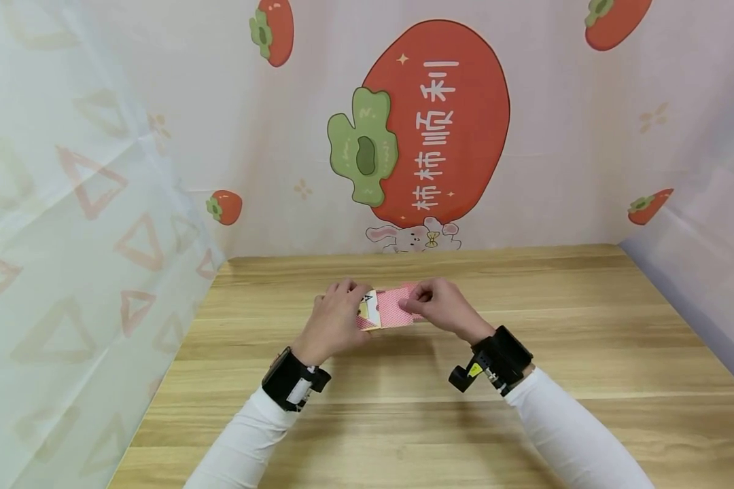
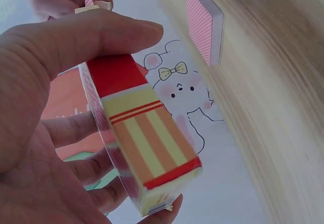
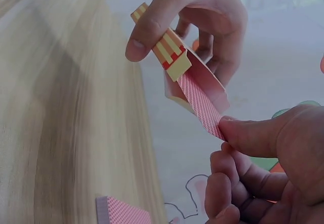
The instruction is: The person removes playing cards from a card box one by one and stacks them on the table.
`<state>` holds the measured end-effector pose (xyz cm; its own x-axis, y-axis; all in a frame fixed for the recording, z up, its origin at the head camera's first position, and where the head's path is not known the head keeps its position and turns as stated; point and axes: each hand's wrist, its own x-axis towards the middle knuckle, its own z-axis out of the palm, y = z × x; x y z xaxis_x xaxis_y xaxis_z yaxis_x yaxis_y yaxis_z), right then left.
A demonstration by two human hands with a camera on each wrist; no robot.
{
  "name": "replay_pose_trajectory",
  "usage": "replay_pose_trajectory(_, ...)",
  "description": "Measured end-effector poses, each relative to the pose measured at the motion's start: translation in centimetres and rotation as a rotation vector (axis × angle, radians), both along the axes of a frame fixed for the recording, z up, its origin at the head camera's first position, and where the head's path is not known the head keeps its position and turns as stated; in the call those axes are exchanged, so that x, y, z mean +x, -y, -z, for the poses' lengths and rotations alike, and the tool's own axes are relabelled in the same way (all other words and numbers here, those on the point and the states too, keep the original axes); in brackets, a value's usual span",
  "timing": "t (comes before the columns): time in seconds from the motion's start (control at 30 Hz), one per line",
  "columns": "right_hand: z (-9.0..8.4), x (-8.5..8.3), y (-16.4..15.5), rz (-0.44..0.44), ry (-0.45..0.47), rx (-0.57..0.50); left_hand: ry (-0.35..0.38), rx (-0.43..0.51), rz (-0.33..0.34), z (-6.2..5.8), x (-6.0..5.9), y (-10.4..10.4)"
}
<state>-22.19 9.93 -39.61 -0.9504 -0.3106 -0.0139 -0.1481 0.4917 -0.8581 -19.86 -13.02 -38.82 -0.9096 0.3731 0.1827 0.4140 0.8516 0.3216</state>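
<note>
My left hand (image 1: 336,318) grips a playing-card box (image 1: 369,309) with red and yellow stripes, thumb along its top edge and fingers under it (image 2: 147,143). Its open end faces my right hand. My right hand (image 1: 439,305) pinches the end of a pack of red-backed cards (image 1: 394,309) between thumb and fingers. The cards (image 3: 202,105) sit partly inside the mouth of the box (image 3: 167,51), beside its open flap. Both hands hover just above the wooden table (image 1: 404,407), near its far middle.
A second small stack of red-backed cards (image 2: 202,24) lies face down on the table just beyond the hands, also visible in the right wrist view (image 3: 124,211). Printed curtain walls (image 1: 434,136) enclose the table at the back and on both sides.
</note>
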Motion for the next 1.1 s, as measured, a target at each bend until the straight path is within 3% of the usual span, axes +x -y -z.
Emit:
replay_pose_trajectory(0.17,-0.1,0.0,-0.4,0.023,-0.018,0.018,0.001,-0.001,-0.006,0.0,-0.3,0.2)
replay_pose_trajectory(0.23,-0.2,0.1,-0.4,0.042,-0.088,0.059,-0.003,-0.002,-0.005,0.0,-0.4,0.2)
replay_pose_trajectory(0.33,-0.6,0.3,-0.1,0.022,-0.272,0.168,-0.010,-0.004,-0.003,0.0,-0.6,0.2)
replay_pose_trajectory(0.47,-1.2,0.4,0.5,-0.128,-0.521,0.321,-0.008,-0.010,-0.001,0.0,-0.8,0.3)
replay_pose_trajectory(0.57,-1.4,0.3,1.0,-0.241,-0.611,0.385,-0.004,-0.022,0.003,0.0,-1.1,0.2)
replay_pose_trajectory(0.73,-1.4,0.2,1.8,-0.305,-0.612,0.418,-0.012,-0.041,0.021,-0.1,-1.4,0.0)
replay_pose_trajectory(1.1,-1.4,0.2,1.6,-0.292,-0.530,0.447,0.004,-0.040,0.019,-0.2,-1.6,0.0)
